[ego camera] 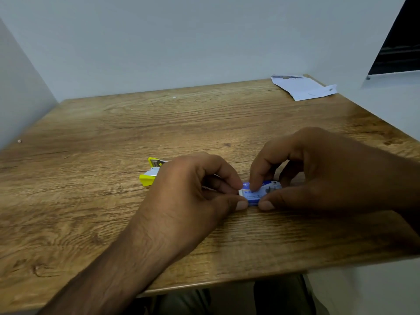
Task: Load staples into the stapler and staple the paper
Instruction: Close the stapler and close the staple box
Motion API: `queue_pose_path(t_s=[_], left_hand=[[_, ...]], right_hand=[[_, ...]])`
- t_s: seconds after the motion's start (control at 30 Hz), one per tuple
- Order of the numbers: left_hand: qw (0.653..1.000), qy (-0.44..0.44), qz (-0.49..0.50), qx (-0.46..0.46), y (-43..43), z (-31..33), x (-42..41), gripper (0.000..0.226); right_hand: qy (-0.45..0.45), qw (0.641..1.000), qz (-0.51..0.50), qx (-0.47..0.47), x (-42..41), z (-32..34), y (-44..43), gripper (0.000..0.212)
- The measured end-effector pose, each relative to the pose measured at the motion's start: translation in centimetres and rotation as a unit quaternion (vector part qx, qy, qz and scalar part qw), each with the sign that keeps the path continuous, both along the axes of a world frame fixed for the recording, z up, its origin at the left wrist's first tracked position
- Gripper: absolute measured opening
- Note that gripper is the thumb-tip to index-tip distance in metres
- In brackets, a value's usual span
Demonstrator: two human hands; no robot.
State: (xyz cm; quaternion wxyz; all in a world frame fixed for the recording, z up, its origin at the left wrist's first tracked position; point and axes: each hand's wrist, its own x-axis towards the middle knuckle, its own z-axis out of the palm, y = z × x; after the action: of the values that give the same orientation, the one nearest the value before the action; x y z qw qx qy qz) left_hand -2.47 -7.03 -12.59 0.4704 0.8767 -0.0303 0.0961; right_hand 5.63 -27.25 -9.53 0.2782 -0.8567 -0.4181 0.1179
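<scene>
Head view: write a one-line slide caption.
Both hands, left hand and right hand, grip a small blue staple box beside a yellow stapler.

Table (95,123) far half open; stapler (151,171) just left of hands (paper (303,88) far-right corner).

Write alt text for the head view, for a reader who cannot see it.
Both hands, left hand and right hand, pinch a small blue staple box on a wooden table. A yellow stapler lies behind the left hand; paper sits at the far right corner.
</scene>
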Motion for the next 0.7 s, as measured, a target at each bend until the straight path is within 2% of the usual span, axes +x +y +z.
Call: queue_pose_path(t_s=[0.5,0.7], left_hand=[[0.998,-0.014,-0.045,-0.033,0.4,-1.3,0.3,0.028],[0.997,-0.046,-0.064,0.007,1.3,-0.7,-0.3,0.031]], right_hand=[[-0.036,0.999,-0.006,-0.017,-0.4,0.0,0.2,0.024],[-0.008,0.999,0.004,-0.044,-0.3,0.4,0.0,0.025]])
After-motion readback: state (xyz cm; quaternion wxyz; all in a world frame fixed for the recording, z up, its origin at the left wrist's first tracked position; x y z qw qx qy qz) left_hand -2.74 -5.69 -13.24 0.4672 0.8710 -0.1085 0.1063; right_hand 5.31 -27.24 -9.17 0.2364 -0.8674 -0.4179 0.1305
